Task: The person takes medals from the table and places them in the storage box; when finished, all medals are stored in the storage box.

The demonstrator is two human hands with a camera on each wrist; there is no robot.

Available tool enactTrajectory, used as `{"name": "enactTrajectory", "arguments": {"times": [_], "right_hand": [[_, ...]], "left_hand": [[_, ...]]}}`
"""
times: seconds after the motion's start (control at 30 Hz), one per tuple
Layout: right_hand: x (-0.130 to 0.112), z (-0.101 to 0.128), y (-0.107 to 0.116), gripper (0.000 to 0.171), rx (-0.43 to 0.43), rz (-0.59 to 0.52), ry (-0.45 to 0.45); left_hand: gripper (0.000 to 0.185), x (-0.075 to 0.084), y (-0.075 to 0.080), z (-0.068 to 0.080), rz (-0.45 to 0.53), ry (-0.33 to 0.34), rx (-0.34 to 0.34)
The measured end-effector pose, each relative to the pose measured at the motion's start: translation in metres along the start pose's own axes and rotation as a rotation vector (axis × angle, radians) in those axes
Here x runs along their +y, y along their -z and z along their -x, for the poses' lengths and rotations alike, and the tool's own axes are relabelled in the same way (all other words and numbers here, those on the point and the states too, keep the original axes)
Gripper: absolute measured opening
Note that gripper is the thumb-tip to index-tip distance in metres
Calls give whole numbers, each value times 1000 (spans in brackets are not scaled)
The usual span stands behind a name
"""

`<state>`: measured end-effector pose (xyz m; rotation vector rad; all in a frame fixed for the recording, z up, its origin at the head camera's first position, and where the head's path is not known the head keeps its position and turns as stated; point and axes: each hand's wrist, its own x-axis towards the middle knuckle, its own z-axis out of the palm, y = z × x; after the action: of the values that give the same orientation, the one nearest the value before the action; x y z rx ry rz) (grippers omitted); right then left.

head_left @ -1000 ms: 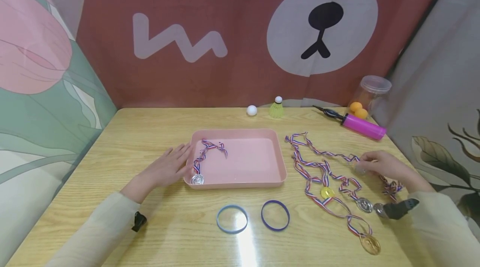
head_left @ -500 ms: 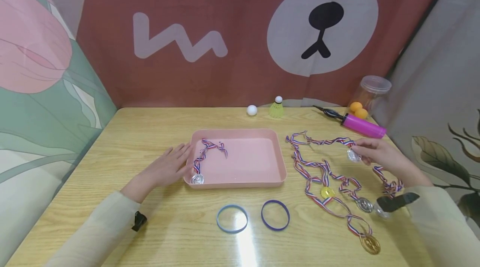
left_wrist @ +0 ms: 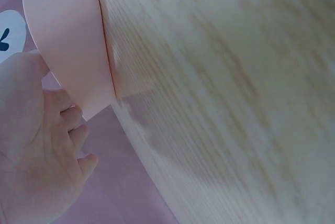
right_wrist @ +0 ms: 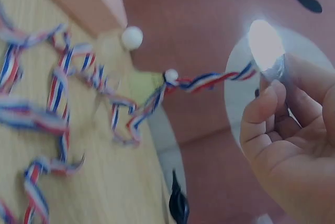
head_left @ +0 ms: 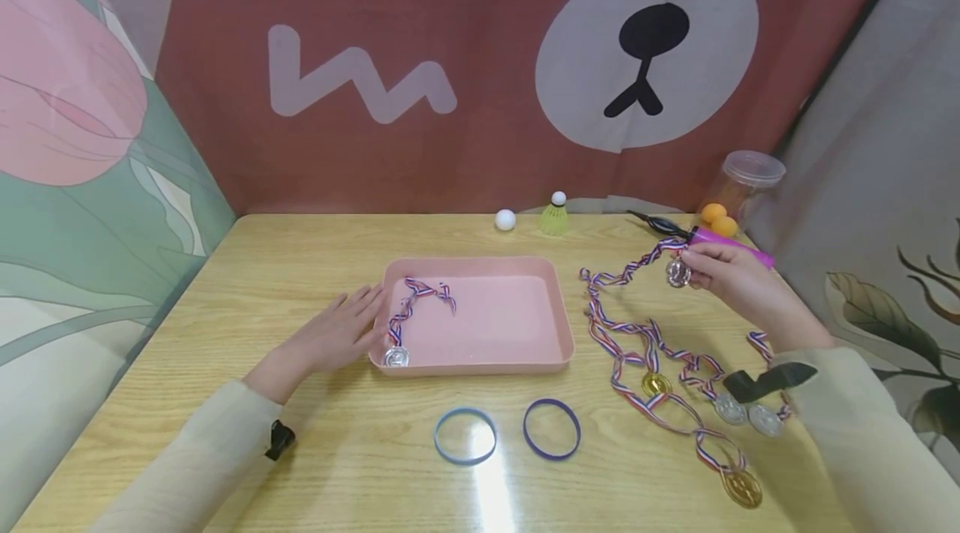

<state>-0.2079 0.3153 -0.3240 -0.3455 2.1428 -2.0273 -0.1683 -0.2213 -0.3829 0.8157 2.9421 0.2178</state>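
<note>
My right hand (head_left: 738, 287) pinches a silver medal (head_left: 678, 273) above the right side of the table. Its red, white and blue ribbon (head_left: 630, 271) trails left and down to a tangle of other ribbons. In the right wrist view the medal (right_wrist: 266, 48) shines brightly between thumb and fingers. My left hand (head_left: 333, 333) lies with its fingers extended at the left rim of the pink tray (head_left: 502, 316). Another silver medal (head_left: 396, 356) with its ribbon lies in the tray's near left corner.
On the right lie gold medals (head_left: 656, 384) and silver medals (head_left: 730, 408) with tangled ribbons. Light blue (head_left: 465, 436) and purple wristbands (head_left: 551, 430) lie in front of the tray. Behind are a white ball (head_left: 505, 220), shuttlecock (head_left: 554, 215), pink pump (head_left: 757, 256) and clear jar (head_left: 752, 175).
My right hand has lifted the silver medal and carried it up, back and to the left, pulling its ribbon into an arc. The left hand and tray have stayed put.
</note>
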Motion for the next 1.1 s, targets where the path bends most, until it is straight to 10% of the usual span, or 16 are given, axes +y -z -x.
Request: {"name": "enactTrajectory", "arguments": {"times": [0.3, 0.8, 1.1], "right_hand": [[-27, -12, -28, 18, 2, -164, 147], [-71, -19, -57, 12, 49, 20, 142], [-93, -28, -91, 16, -97, -88, 246]], "left_hand": [[60, -1, -1, -1, 8, -3, -6], [59, -2, -2, 0, 0, -7, 9], [60, -2, -1, 0, 11, -5, 3]]}}
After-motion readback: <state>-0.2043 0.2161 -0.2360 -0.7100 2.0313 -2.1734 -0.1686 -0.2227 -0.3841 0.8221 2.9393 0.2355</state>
